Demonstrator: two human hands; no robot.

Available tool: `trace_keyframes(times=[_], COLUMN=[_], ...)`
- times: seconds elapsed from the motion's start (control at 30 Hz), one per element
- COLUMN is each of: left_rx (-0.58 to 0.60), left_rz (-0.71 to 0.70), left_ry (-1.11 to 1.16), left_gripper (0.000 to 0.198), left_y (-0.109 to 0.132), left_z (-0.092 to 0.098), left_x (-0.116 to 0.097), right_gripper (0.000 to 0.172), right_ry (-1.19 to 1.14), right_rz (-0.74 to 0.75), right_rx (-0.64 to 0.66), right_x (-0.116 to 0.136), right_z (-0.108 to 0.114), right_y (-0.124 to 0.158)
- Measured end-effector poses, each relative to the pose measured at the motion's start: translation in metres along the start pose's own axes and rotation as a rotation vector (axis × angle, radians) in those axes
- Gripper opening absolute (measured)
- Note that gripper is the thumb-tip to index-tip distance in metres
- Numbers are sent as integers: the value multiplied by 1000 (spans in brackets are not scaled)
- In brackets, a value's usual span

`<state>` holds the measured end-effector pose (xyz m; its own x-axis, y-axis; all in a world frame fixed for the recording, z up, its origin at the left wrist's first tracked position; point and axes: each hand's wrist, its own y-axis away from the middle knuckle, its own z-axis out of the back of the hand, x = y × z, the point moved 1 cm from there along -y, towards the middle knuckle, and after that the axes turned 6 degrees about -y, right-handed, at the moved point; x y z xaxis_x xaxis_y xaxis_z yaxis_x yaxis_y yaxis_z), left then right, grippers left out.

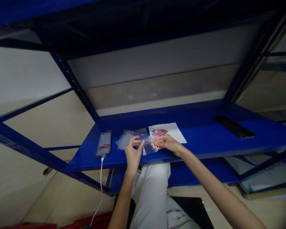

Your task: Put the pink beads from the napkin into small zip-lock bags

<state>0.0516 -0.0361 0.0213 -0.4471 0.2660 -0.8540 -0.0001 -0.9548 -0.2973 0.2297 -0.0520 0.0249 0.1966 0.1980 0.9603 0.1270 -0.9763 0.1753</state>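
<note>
My left hand and my right hand meet over the blue shelf, both pinching a small clear plastic bag between them. A heap of small pink beads lies on a white sheet of paper just behind my right hand. More clear bags lie flat to the left, one with a few pink beads inside.
A phone on a white cable lies at the shelf's left front. A flat black object rests on the right of the shelf. Blue rack posts stand either side; my knee in light trousers is below the shelf edge.
</note>
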Motion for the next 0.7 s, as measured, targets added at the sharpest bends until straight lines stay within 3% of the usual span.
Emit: trace_keyframes(times=[0.07,0.13,0.23,0.33,0.5,0.7], left_rx=[-203,-250,-13,218,327,404], left_rz=[-124,-224,-361,-368,-230,-179], left_ry=[-228,-372,-327,-143,23,51], left_gripper=[24,20,32,37,40,42], left_y=[7,12,13,9,5,6], left_z=[-6,-15,-28,-36,-38,-35], left_x=[-5,-8,-6,2,11,10], right_gripper=[40,41,41,42,42,39], right_ry=[-25,-56,-109,-120,-65,18], right_rz=[-19,-33,-53,-62,-41,-17], right_rx=[-22,-57,-76,-62,-54,-33], right_x=[-5,-10,-17,-22,-28,-26], right_z=[3,4,5,5,7,4], right_y=[1,2,2,2,1,3])
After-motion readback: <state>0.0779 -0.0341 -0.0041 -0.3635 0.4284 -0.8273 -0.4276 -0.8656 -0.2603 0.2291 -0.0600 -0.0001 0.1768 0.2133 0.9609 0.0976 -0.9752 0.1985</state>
